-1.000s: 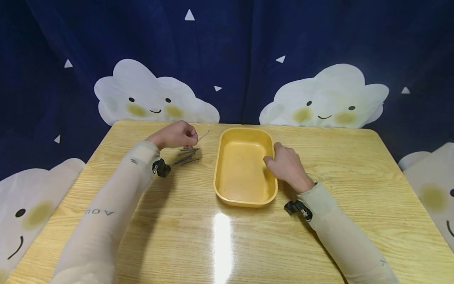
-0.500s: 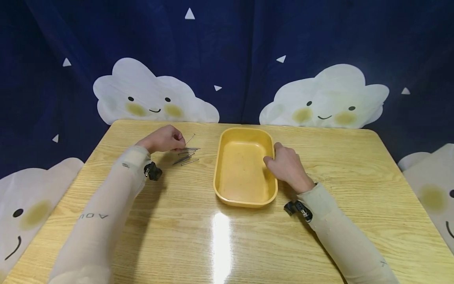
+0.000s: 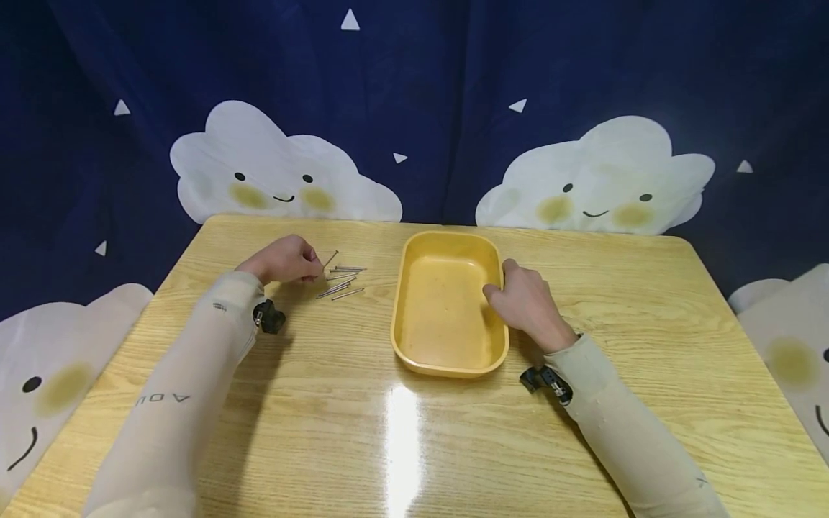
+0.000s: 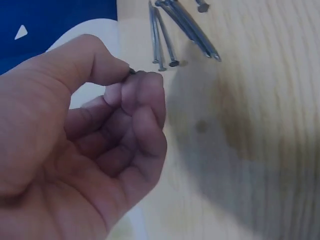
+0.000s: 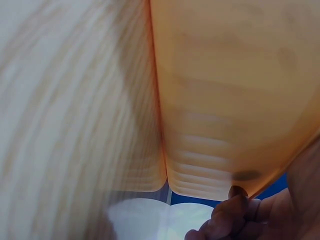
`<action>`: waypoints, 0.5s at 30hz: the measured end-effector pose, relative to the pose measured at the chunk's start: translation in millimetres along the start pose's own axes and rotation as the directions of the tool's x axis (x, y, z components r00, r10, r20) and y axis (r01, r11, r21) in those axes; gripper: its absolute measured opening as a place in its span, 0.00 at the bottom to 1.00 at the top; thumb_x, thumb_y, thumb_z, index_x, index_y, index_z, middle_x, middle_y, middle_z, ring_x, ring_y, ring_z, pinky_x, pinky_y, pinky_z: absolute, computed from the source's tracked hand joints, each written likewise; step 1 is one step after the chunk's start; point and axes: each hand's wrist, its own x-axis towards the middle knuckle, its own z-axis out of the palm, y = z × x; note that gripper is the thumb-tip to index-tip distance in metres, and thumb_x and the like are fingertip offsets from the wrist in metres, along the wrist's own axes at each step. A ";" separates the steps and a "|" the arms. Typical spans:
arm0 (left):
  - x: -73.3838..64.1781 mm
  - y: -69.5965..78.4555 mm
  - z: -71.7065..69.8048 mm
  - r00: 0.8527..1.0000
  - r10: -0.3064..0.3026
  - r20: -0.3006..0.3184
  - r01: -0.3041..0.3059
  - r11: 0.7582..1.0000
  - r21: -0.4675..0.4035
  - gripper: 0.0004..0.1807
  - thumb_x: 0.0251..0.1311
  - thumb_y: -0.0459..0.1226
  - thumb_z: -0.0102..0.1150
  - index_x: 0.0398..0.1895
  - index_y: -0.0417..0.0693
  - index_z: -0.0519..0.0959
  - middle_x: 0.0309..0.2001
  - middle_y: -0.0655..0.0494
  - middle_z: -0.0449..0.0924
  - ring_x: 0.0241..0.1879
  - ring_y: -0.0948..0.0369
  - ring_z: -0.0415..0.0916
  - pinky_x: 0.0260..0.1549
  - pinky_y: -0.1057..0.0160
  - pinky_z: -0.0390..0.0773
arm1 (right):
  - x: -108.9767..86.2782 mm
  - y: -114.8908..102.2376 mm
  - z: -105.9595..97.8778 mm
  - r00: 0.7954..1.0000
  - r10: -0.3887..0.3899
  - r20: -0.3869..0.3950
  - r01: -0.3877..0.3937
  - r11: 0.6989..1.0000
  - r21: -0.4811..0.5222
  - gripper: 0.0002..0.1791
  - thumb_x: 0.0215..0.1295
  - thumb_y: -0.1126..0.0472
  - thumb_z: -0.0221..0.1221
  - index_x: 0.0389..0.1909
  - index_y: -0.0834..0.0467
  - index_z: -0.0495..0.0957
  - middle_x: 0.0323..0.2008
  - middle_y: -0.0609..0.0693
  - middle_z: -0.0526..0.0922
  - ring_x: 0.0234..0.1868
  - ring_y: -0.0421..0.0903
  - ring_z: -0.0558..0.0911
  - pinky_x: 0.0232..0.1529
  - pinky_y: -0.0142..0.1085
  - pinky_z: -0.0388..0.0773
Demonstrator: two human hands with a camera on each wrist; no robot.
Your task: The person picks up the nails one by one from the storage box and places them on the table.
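Observation:
My left hand [image 3: 289,259] pinches a thin nail [image 3: 331,258] between thumb and fingertips, just left of the loose nails. The held nail slants up and to the right; in the left wrist view only a dark bit of it shows at the fingertips [image 4: 155,82]. Several grey metal nails [image 3: 342,277] lie in a loose group on the table. To their right stands a yellow plastic tray [image 3: 447,372] with nothing in it. My right hand [image 3: 526,301] grips its right rim, thumb over the inside. In the right wrist view, fingers lie against the tray's outer wall [image 5: 230,90].
The light wooden table [image 3: 311,432] ends at a back edge close behind the tray and nails. Beyond it hangs a dark blue curtain [image 3: 440,86] with white clouds. A bright light reflection [image 3: 403,446] lies on the tabletop in front of the tray.
My left hand has drawn left and slightly nearer, away from the tray, with the nail in its fingers. More of the loose nails now show. My right hand and the tray have stayed put.

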 end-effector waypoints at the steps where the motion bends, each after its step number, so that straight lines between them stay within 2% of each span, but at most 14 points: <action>1: 0.4 -1.4 0.4 1.000 -0.005 0.001 0.005 1.000 0.014 0.12 0.67 0.36 0.52 0.27 0.41 0.80 0.24 0.54 0.77 0.22 0.62 0.63 0.28 0.63 0.66 | -0.3 0.2 0.0 1.000 0.000 0.000 0.000 1.000 0.001 0.18 0.68 0.51 0.53 0.44 0.64 0.73 0.33 0.62 0.81 0.34 0.58 0.79 0.33 0.43 0.73; 15: 5.8 -10.9 8.2 0.998 -0.062 0.016 0.060 0.990 0.126 0.15 0.67 0.40 0.55 0.27 0.42 0.84 0.23 0.56 0.84 0.21 0.64 0.67 0.27 0.64 0.68 | 0.7 1.7 0.3 1.000 0.007 0.008 -0.007 1.000 0.003 0.18 0.69 0.51 0.52 0.43 0.63 0.72 0.33 0.61 0.80 0.33 0.58 0.79 0.32 0.42 0.73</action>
